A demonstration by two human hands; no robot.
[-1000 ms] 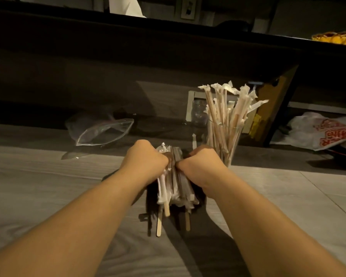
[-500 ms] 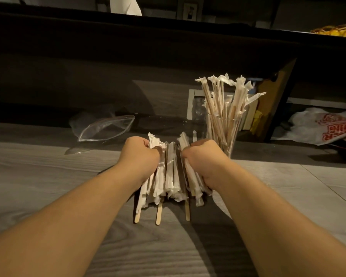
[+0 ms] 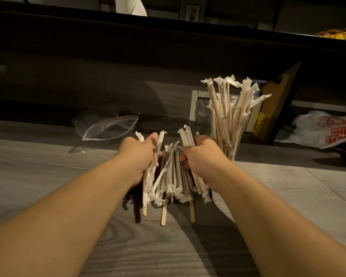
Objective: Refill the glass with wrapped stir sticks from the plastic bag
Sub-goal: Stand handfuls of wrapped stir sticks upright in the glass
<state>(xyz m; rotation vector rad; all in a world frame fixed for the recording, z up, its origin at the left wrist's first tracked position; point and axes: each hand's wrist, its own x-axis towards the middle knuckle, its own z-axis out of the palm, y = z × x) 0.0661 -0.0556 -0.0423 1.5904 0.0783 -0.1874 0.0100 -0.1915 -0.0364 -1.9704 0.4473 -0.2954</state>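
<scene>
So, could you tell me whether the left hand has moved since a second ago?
Yes. The left hand has drawn left, away from the right hand and the glass, spreading the bundle of stir sticks.

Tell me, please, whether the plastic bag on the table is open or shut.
Open: the plastic bag lies with its mouth gaping toward the camera.

Grey wood-grain counter [image 3: 48, 176] under warm light. On it: an open clear plastic bag [image 3: 108, 127] at the back left, a glass [image 3: 229, 136] packed with wrapped stir sticks, upright, and a white printed bag [image 3: 326, 128] far right.
</scene>
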